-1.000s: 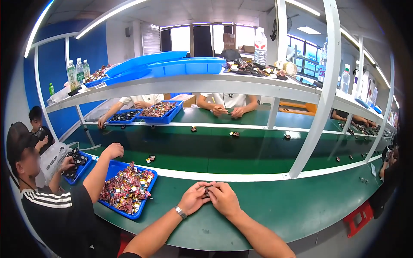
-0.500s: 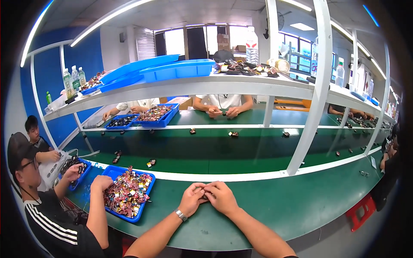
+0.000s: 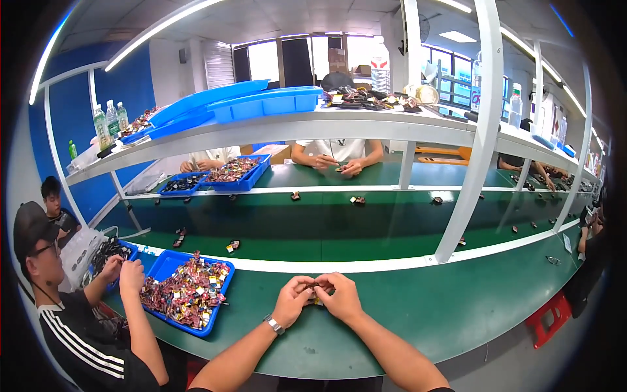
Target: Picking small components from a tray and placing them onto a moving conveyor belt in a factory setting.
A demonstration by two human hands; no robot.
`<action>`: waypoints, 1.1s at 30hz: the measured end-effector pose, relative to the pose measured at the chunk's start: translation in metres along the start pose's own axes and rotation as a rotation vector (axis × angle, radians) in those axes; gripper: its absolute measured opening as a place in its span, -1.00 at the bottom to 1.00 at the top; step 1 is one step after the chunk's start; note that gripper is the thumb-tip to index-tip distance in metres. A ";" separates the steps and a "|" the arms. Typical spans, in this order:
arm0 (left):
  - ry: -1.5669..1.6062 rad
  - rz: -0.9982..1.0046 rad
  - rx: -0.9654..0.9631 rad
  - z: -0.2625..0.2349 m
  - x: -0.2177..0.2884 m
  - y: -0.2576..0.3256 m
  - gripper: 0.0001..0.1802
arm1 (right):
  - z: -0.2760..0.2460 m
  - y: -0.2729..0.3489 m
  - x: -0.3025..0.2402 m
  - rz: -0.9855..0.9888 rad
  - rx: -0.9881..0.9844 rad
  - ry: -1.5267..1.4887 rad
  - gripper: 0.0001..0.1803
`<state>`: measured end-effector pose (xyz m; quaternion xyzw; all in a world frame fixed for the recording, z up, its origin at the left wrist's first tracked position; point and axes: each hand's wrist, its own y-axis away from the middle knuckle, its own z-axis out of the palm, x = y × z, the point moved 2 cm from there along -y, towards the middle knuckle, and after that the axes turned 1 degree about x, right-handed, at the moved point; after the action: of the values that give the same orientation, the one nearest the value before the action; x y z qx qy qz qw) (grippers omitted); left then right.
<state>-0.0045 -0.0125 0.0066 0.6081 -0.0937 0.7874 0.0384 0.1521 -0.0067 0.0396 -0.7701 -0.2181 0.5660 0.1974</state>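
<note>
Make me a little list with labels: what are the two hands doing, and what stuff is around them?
left hand: pinches a small part together with the other hand; wears a wristwatch
right hand: fingers meet the left hand's over the small part
small part: tiny and mostly hidden by the fingers, kind unclear
surface: green workbench
to the left: blue tray heaped with small reddish parts
beyond: green conveyor belt carrying scattered small pieces
neighbour: a person in a black striped shirt, hands by the tray
</note>
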 end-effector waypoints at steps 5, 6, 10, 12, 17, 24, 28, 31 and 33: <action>0.011 0.052 -0.050 0.000 -0.001 0.000 -0.69 | -0.003 -0.001 -0.001 -0.026 -0.005 -0.015 -0.82; 0.011 0.049 -0.049 -0.001 -0.001 -0.001 -0.69 | -0.004 -0.001 -0.001 -0.028 -0.015 -0.013 -0.82; 0.044 0.016 -0.042 -0.003 -0.002 -0.002 -0.65 | -0.004 -0.001 -0.005 -0.041 -0.029 -0.001 -0.81; 0.037 0.020 -0.044 -0.004 -0.001 -0.002 -0.64 | -0.002 -0.001 -0.005 -0.041 -0.037 -0.001 -0.81; 0.032 -0.015 -0.021 -0.004 0.000 -0.002 -0.60 | 0.003 -0.004 0.006 0.051 -0.052 -0.071 -0.86; -0.194 0.167 0.206 -0.021 -0.008 -0.012 -0.62 | -0.010 -0.070 0.090 0.304 0.271 -0.160 -0.84; -0.881 0.118 0.441 -0.045 0.028 -0.038 -0.61 | -0.039 -0.081 0.120 0.315 0.428 0.130 -0.87; -1.248 0.355 0.673 -0.105 0.046 -0.071 -0.55 | -0.033 -0.085 0.121 0.296 0.367 0.243 -0.84; -1.398 0.245 0.785 -0.133 0.053 -0.095 -0.50 | -0.030 -0.082 0.126 0.183 0.420 0.317 -0.85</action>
<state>-0.1282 0.1037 0.0345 0.9140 0.1213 0.1994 -0.3317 0.2052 0.1301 -0.0060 -0.8077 0.0082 0.4866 0.3327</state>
